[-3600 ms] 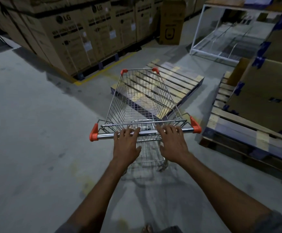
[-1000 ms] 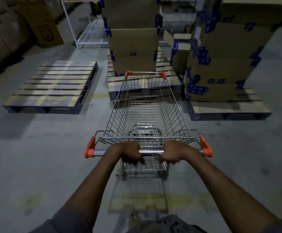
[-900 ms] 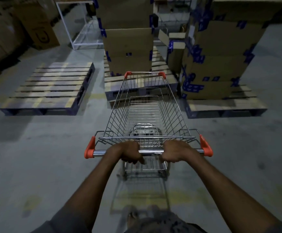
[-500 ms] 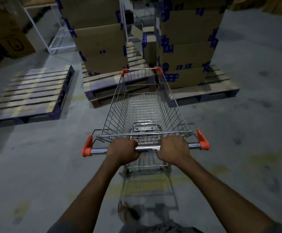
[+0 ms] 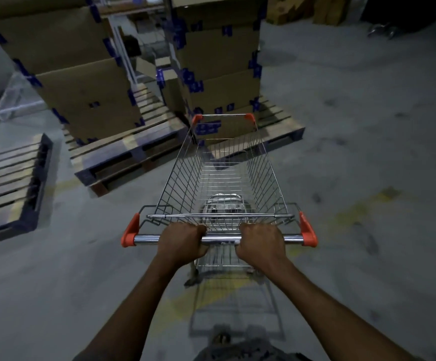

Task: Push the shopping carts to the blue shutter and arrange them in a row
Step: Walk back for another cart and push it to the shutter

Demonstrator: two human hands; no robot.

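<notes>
Fingers (image 5: pixel 200 231) of your left hand (image 5: pixel 181 242) curl tight round the chrome handle bar (image 5: pixel 220 239), and your right hand (image 5: pixel 262 243) clamps it just beside. Your shopping cart (image 5: pixel 224 175) is bare wire with orange end caps (image 5: pixel 129 234), standing on the concrete floor (image 5: pixel 367 152), its nose near the right pallet (image 5: pixel 284 128) of cardboard boxes (image 5: pixel 222 82). Blue marks on the boxes are too blurred to read. Since half a second ago the empty pallet (image 5: pixel 8 183) has slid towards the left edge and the box stacks have drawn closer.
</notes>
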